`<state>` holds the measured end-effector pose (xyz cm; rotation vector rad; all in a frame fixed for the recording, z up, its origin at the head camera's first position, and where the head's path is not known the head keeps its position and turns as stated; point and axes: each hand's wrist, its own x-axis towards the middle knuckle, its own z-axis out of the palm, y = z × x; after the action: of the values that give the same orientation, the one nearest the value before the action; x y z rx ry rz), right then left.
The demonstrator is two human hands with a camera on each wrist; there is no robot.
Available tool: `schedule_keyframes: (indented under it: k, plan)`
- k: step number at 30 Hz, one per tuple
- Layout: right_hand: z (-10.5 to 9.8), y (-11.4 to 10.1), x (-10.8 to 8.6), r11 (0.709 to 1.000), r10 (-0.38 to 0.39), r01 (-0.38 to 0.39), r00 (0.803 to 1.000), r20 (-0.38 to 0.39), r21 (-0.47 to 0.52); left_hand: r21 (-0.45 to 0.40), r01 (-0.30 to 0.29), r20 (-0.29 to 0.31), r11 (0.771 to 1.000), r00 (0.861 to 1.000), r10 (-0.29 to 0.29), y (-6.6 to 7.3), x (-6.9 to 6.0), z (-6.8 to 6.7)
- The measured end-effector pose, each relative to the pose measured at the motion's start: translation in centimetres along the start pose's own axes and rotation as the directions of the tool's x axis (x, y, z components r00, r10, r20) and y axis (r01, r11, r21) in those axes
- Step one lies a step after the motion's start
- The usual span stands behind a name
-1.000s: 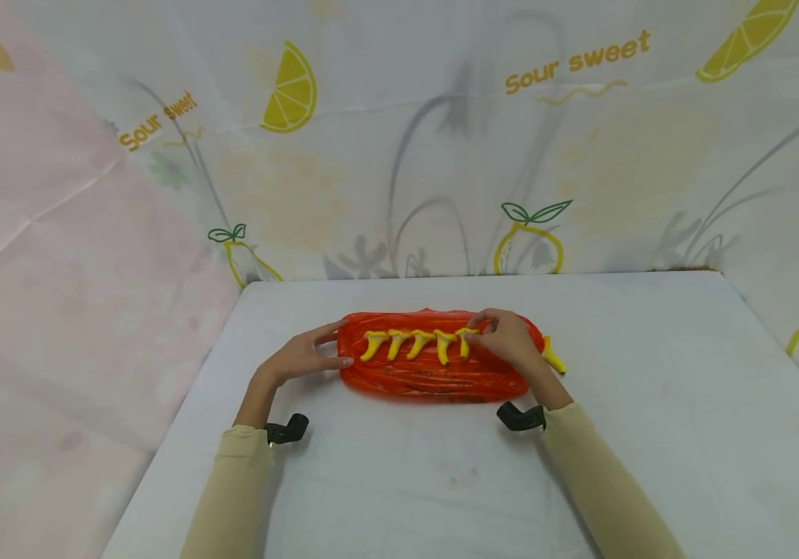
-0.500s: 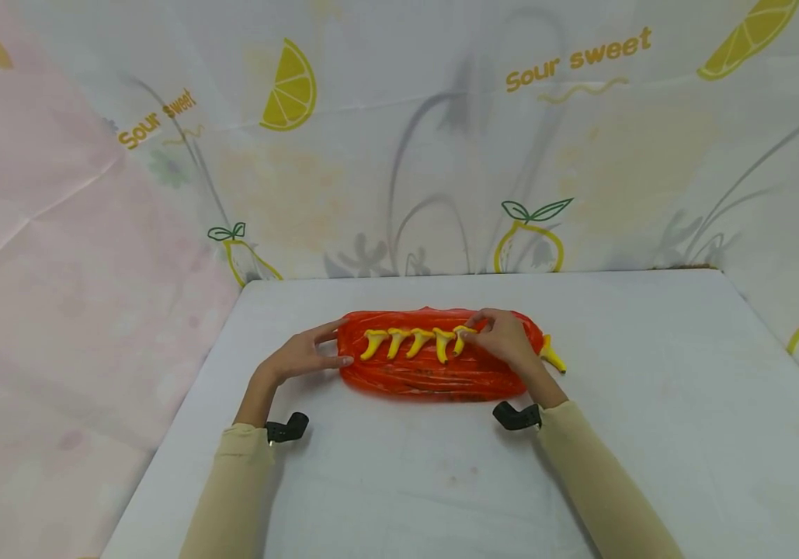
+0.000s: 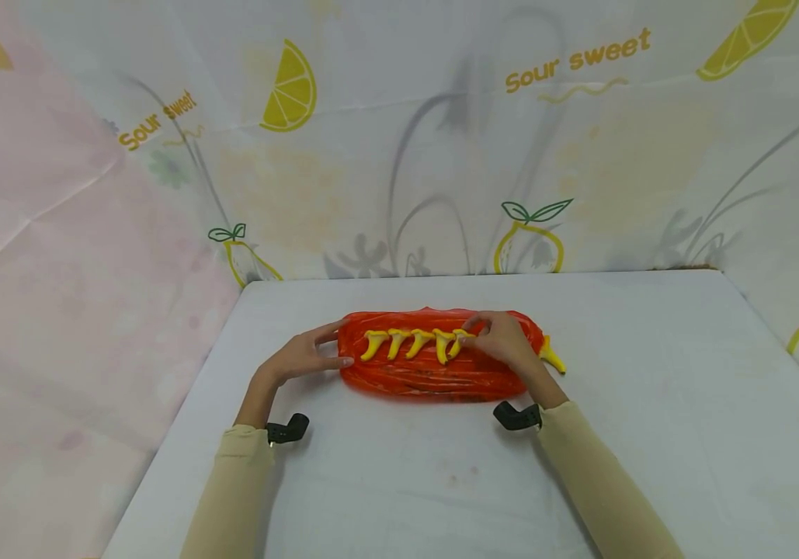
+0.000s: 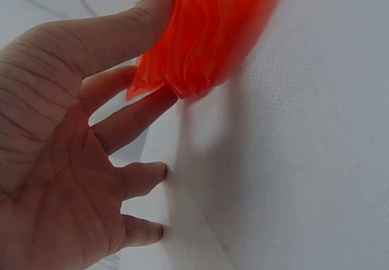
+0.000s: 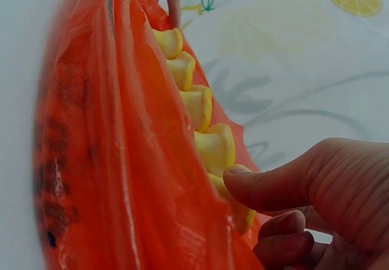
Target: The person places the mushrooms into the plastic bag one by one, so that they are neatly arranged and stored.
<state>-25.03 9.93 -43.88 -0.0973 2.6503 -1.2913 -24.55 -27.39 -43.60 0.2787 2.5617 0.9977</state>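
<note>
Across the red plastic bag (image 3: pixel 434 384) lies a row of several yellow trumpet-shaped mushrooms (image 3: pixel 418 342), flared ends toward the back. My right hand (image 3: pixel 507 339) pinches the rightmost mushroom of that row (image 3: pixel 455 347), which leans close against its neighbour. In the right wrist view my thumb (image 5: pixel 267 185) presses that mushroom; the index fingertip is hidden. At the bag's left end, my left hand (image 3: pixel 299 355) rests with fingers spread fairly straight. In the left wrist view its thumb (image 4: pixel 130 33) and two fingers touch the bag's edge (image 4: pixel 200 45).
Another yellow mushroom (image 3: pixel 551 357) pokes out at the bag's right end, partly hidden behind my right hand. The bag lies on a white-covered table (image 3: pixel 399 489). Behind stands a cloth backdrop (image 3: pixel 371 155) with a lemon print.
My right hand has shifted slightly left, bringing the rightmost mushroom of the row closer to its neighbour and tilting its lower tip left. The left hand stays in place.
</note>
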Motion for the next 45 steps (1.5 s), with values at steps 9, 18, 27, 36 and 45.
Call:
schedule_keyframes:
  k: [9, 18, 27, 36, 45]
  plan:
    - [-0.2, 0.1, -0.1, 0.999, -0.024, 0.024, 1.000, 0.016, -0.031, 0.003, -0.009, -0.002, 1.000, 1.000, 0.009, 0.0, 0.0, 0.0]
    - [-0.6, -0.3, -0.4, 0.998, -0.004, 0.006, 1.000, 0.023, -0.063, 0.016, -0.018, 0.002, 1.000, 1.000, 0.018, 0.2, -0.1, 0.0]
    - [-0.8, -0.3, -0.7, 0.996, -0.034, 0.036, 0.999, 0.019, -0.086, 0.014, -0.007, 0.000, 1.000, 1.000, 0.007, 0.2, 0.0, -0.1]
    - [-1.3, -0.4, -0.9, 0.990, -0.085, 0.082, 0.996, -0.022, -0.117, 0.016, -0.015, 0.003, 1.000, 1.000, 0.015, 0.2, 0.0, -0.2]
    - [-2.7, -0.3, -1.5, 0.991, -0.088, 0.085, 0.996, -0.027, -0.104, 0.009, 0.006, -0.001, 1.000, 1.000, -0.006, 0.1, 0.0, 0.0]
